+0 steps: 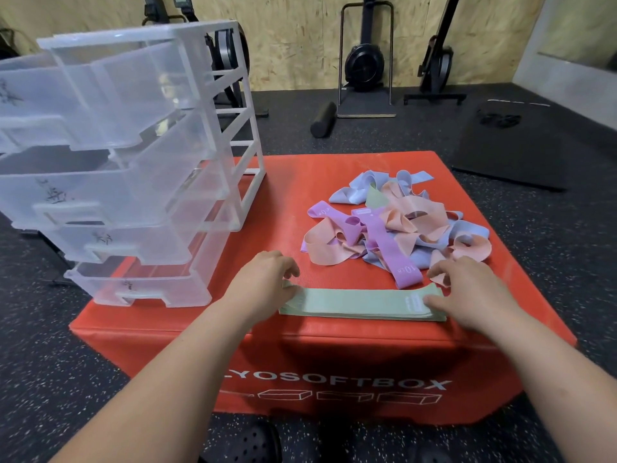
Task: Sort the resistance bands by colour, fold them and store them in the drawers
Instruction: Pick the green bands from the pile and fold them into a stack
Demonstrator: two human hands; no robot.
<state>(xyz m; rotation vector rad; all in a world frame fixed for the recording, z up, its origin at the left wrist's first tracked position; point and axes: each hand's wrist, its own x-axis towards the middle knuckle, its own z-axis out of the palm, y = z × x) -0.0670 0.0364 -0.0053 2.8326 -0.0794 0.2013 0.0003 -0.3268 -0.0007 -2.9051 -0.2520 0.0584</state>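
Observation:
A stack of pale green bands [360, 304] lies flat along the front of the red soft box [334, 349]. My left hand [263, 279] holds its left end, fingers curled over the edge. My right hand [474, 292] holds the right end, thumb pressing on the white label. Behind the stack sits a tangled pile of bands [394, 225] in peach, purple, light blue and one green. A clear plastic drawer unit [133, 162] stands on the box's left side with its several drawers pulled open; they look empty.
Dark speckled rubber floor surrounds the box. A black foam roller [323, 119], exercise machines along the plywood wall and a black mat [514, 145] lie beyond. My black shoes [247, 442] are at the box's front foot.

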